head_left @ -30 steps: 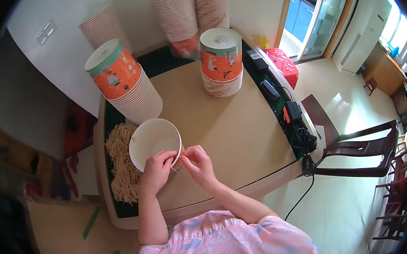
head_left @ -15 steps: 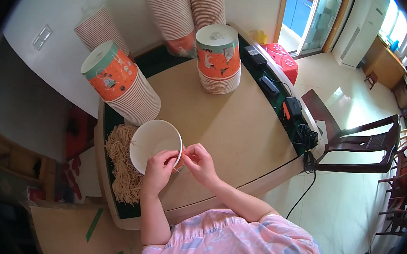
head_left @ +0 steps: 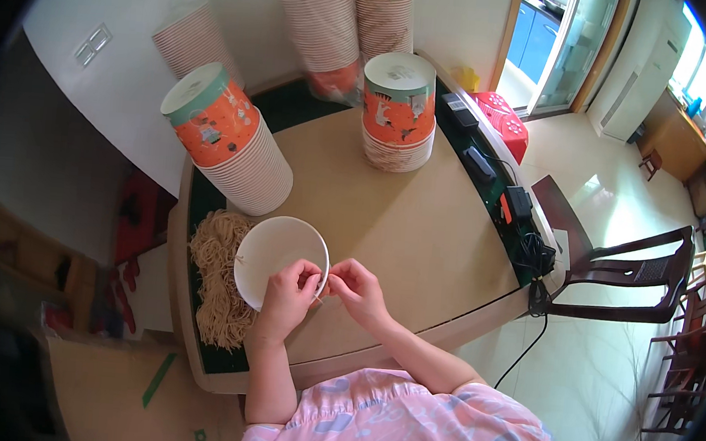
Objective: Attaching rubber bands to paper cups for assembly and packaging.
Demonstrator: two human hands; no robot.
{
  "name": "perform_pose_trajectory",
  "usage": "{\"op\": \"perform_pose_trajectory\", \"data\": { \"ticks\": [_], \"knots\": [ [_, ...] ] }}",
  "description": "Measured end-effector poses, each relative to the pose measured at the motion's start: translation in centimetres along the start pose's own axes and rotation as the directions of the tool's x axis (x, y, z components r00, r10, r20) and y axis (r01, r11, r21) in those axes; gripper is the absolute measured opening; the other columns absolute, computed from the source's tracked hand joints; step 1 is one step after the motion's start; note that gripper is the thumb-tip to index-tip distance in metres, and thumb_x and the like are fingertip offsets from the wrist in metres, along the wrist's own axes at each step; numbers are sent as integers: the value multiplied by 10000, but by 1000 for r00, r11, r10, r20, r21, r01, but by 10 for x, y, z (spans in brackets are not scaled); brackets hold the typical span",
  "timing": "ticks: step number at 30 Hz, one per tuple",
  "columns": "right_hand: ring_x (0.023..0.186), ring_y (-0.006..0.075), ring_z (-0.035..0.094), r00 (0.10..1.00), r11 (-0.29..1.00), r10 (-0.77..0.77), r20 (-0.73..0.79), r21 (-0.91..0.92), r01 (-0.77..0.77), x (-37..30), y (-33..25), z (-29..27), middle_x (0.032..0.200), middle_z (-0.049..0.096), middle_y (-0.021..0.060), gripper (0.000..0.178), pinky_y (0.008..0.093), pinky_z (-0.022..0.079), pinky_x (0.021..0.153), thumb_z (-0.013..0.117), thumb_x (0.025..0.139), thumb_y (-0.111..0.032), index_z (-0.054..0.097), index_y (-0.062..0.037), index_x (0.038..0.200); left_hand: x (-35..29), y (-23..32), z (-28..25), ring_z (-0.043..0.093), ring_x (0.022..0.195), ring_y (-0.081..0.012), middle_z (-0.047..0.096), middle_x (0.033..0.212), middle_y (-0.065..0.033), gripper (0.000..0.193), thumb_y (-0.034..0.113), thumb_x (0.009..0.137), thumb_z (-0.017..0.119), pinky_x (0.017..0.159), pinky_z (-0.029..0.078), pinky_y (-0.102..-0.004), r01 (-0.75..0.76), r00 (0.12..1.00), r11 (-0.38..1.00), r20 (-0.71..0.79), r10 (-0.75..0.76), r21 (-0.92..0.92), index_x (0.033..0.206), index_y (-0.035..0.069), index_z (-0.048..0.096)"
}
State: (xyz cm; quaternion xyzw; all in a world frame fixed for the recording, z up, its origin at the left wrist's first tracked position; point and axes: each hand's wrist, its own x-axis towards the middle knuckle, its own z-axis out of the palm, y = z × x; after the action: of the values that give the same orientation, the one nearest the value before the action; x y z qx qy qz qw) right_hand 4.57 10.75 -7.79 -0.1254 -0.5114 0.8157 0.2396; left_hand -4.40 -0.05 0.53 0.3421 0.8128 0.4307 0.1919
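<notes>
A white paper bucket (head_left: 272, 251) lies tipped on the table, its open mouth toward me. My left hand (head_left: 287, 294) pinches its right rim, with the fingertips pressed together there. Just outside that rim, my right hand (head_left: 357, 291) closes thumb and fingers on a thin cord, a short pale piece of which shows between the hands. Another bit of cord pokes through the bucket's left wall. Beside the bucket lies a heap of beige cords (head_left: 221, 293). My fingers hide most of the spot they work on.
Behind the bucket leans a stack of paper buckets (head_left: 238, 149), orange and green on top. A shorter stack (head_left: 399, 112) stands farther back, with wrapped stacks (head_left: 318, 27) by the wall. Adapters and black cables (head_left: 533, 255) line the table's right edge, near a dark chair (head_left: 627, 271).
The whole view has shifted slightly, so the table and stacks sit farther right and lower. Both hands stay at the bucket's right rim, with small finger movements around the cord.
</notes>
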Motion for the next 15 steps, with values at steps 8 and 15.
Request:
{"op": "perform_pose_trajectory", "data": {
  "ticks": [8, 15],
  "knots": [
    [795, 99, 636, 1000, 993, -11, 27, -121, 15, 3, -1, -3, 855, 654, 48, 87, 247, 540, 715, 579, 951, -59, 576, 20, 986, 1, -15, 4, 690, 724, -180, 699, 805, -120, 128, 31, 860, 628, 645, 540, -295, -13, 999, 987, -42, 6, -160, 974, -22, 649],
    [731, 100, 600, 1000, 990, 20, -16, -137, -22, 3, -9, -2, 836, 635, 48, 83, 235, 497, 670, 585, 945, -60, 564, 6, 990, 2, -8, 1, 678, 685, -213, 681, 774, -130, 69, 33, 832, 648, 632, 529, -304, -22, 999, 999, -26, 22, -31, 887, -7, 656]
  ]
}}
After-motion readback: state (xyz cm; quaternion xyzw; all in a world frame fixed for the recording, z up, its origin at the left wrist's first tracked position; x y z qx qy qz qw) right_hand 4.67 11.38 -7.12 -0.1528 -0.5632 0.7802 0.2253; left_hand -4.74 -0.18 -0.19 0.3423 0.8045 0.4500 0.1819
